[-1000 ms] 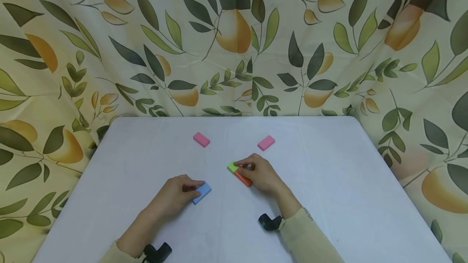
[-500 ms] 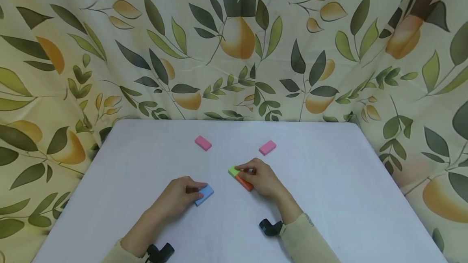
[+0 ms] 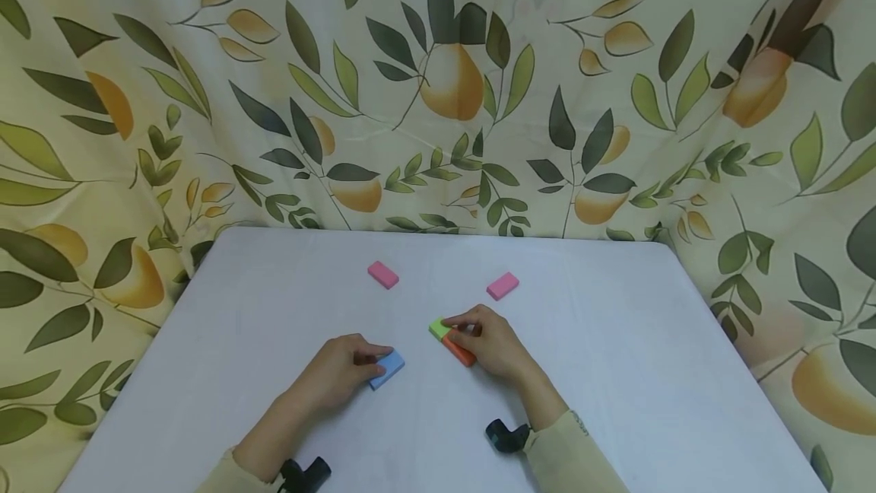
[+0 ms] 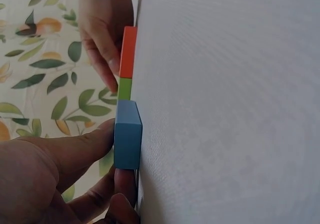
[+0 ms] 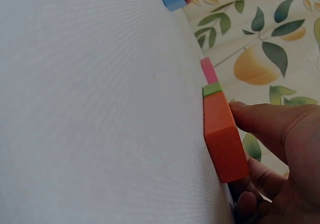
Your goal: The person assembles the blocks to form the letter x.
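A blue rectangular block [image 3: 390, 368] lies on the white table, and my left hand [image 3: 337, 373] pinches its left side between thumb and fingers. To the right of it, a green block [image 3: 436, 329] and an orange block [image 3: 461, 354] touch end to end in a slanting line. My right hand [image 3: 498, 345] grips the orange block, its index fingertip near the seam with the green one. In the right wrist view the thumb rests against the orange block [image 5: 225, 144], with other fingers partly hidden behind it. A gap separates the blue block from this pair.
Two pink blocks lie farther back on the table, one at left [image 3: 383, 275] and one at right [image 3: 503, 286]. A leaf-and-fruit patterned curtain [image 3: 438, 166] hangs behind the table's far edge. Small black cameras sit at both wrists, the right one [image 3: 507, 437] just above the tabletop.
The head view has tilted slightly upward, so everything appears a little lower. Both hands keep their holds, and no block has visibly moved on the table.
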